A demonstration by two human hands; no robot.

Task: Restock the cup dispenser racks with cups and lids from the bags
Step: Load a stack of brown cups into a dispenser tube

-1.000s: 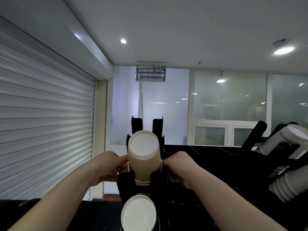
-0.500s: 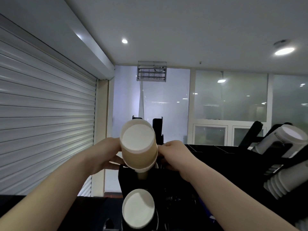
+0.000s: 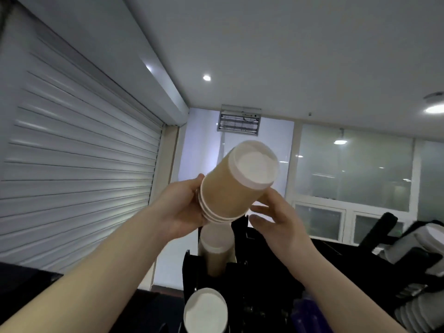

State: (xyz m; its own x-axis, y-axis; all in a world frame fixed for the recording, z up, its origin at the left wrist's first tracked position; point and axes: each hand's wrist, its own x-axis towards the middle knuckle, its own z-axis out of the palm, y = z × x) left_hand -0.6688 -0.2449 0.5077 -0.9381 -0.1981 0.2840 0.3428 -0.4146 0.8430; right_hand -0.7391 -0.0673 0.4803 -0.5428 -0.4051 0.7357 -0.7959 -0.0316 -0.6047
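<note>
While the pale round base of the bottom cup fills the lowest slot right under the camera, the black rack climbs behind it, and a second brown cup pokes base-up out of the slot above. Up over that, clear of the rack, there's the stack of cups. It's brown paper, several nested, tipped over so the white base points up and to the right and the rims point down to the left. The left hand grips the rim end, fingers wrapped round the rims. The right hand sits just under the base end with its fingers stretched out and spread, its top edge meeting the cup wall. Off to the right, a second rack leans with white cups stacked in it. Further back there's a ribbed roller shutter on the left, frosted glass panels straight ahead, and a grilled box mounted high on the wall.
</note>
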